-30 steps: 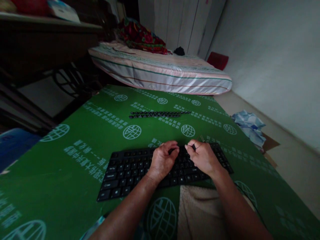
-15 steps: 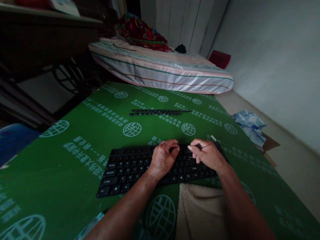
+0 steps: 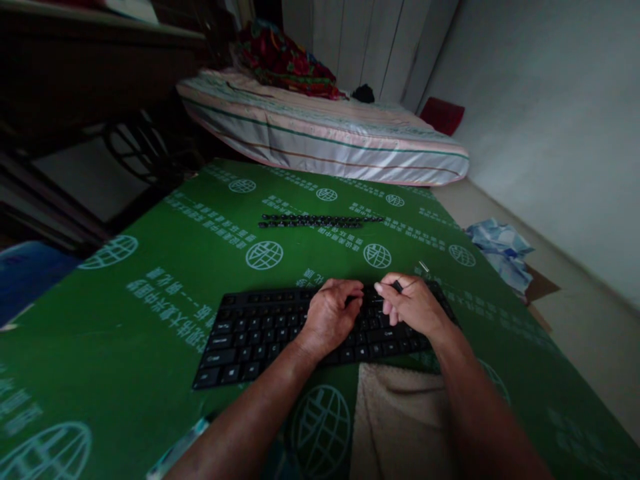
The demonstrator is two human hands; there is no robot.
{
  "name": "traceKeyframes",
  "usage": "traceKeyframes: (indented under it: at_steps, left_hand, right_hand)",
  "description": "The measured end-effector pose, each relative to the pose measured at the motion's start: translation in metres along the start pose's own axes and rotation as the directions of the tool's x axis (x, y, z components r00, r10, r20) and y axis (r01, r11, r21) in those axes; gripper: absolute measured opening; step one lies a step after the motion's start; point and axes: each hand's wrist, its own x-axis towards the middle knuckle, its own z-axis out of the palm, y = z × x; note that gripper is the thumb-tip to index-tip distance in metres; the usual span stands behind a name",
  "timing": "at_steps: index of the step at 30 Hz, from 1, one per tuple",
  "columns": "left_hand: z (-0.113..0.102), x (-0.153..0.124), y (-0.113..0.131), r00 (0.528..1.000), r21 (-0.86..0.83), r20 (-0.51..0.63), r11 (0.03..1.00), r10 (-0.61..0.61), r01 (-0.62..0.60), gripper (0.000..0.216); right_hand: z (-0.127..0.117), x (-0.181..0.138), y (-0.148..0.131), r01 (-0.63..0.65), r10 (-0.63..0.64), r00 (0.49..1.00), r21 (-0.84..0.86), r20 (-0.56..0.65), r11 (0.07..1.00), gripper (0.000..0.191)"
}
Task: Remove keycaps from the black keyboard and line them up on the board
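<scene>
compared with a second ago, the right hand (image 3: 413, 301) has shifted slightly right and the dark tool (image 3: 397, 286) shows better between its thumb and curled fingers; pale prongs (image 3: 424, 266) poke out past the knuckles, probably part of it. right grip: closed around the tool. left hand (image 3: 333, 308) about same spot, thumb and fingertips nearly meeting; can't tell if anything's between them. keyboard (image 3: 260, 335) flat under both hands, so the work seems to be staying on its far side, right of middle, likely mid-step. surface: green board (image 3: 165, 353) with printed globes and text; two rows of small black pieces (image 3: 310, 221) lie well apart beyond the keyboard, unchanged; tan cloth (image 3: 400, 420) at the near side. room: dim, striped mattress (image 3: 325, 140) behind the board, red patterned cloth (image 3: 295, 67) on it, dark table (image 3: 100, 73) at left, pale wall (image 3: 550, 100) and crumpled blue-white sheet (image 3: 500, 247) at right.
</scene>
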Motion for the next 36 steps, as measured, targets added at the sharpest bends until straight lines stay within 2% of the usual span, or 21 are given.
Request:
traceKeyframes:
  at_steps: [4,10,12,18,26,32,36]
  left_hand:
    - [0.000,0.000,0.000,1.000,-0.003,-0.006,1.000,0.009,-0.009,0.022]
    - [0.001,-0.001,0.000,0.999,-0.016,-0.005,0.999,0.038,-0.039,0.025]
    - [0.002,-0.001,0.000,0.999,-0.016,-0.001,0.999,0.035,-0.035,0.026]
    - [0.003,-0.001,-0.001,1.000,-0.021,0.000,0.999,0.027,-0.027,0.024]
    - [0.003,-0.002,-0.001,0.998,0.003,0.022,0.998,0.055,-0.055,0.027]
    - [0.003,-0.002,0.002,0.998,0.004,0.032,0.998,0.057,-0.057,0.029]
    - [0.003,-0.002,0.002,0.998,0.007,0.036,0.998,0.055,-0.055,0.030]
  right_hand:
    - [0.002,0.001,0.000,0.014,-0.014,1.000,-0.025,-0.008,1.000,0.028]
    - [-0.006,0.004,0.014,-0.009,0.000,0.998,0.127,0.070,0.992,0.030]
    - [-0.006,0.003,0.013,0.009,-0.014,0.998,0.089,0.059,0.996,0.029]
    - [0.003,-0.002,0.002,0.126,-0.130,0.991,-0.162,-0.014,0.979,0.027]
    - [0.008,-0.013,0.009,0.226,-0.260,0.961,-0.279,-0.093,0.933,0.028]
    - [0.010,-0.016,0.017,0.145,-0.165,0.977,-0.143,-0.136,0.979,0.028]
    - [0.011,-0.017,0.018,0.139,-0.154,0.977,-0.112,-0.145,0.984,0.026]
